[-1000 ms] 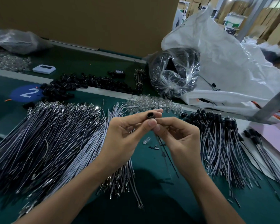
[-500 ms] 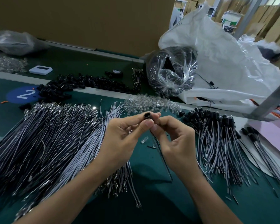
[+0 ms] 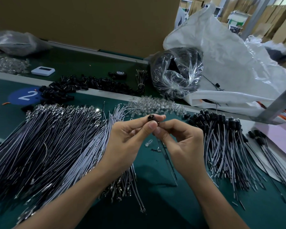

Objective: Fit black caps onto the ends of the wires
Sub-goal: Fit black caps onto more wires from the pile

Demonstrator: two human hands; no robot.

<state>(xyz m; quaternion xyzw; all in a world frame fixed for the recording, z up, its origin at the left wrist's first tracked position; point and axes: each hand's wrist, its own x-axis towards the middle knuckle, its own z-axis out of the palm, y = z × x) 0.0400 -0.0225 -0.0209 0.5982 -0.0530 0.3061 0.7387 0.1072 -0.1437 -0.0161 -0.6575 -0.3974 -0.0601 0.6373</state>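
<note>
Place: a factory assembly floor, at one hand-work station on a long line.
Surface: a green surface (image 3: 155, 204) split by a grey rail (image 3: 15, 77), with a blue round marker reading "2" (image 3: 26, 96) at 10 o'clock.
Bulk stock: loose wires (image 3: 48, 142) heaped at 9 o'clock, capped wires (image 3: 221, 146) at 3 o'clock, black caps (image 3: 89, 83) piled at 11 o'clock, small clear parts (image 3: 155, 104) at 12 o'clock.
Packaging: a large white sack (image 3: 229, 63) and a clear bag of black parts (image 3: 177, 71) at 1 o'clock.
Background: stacked cardboard boxes (image 3: 274, 19) at 1 o'clock, and a metal post (image 3: 277, 104) at 2 o'clock.
</note>
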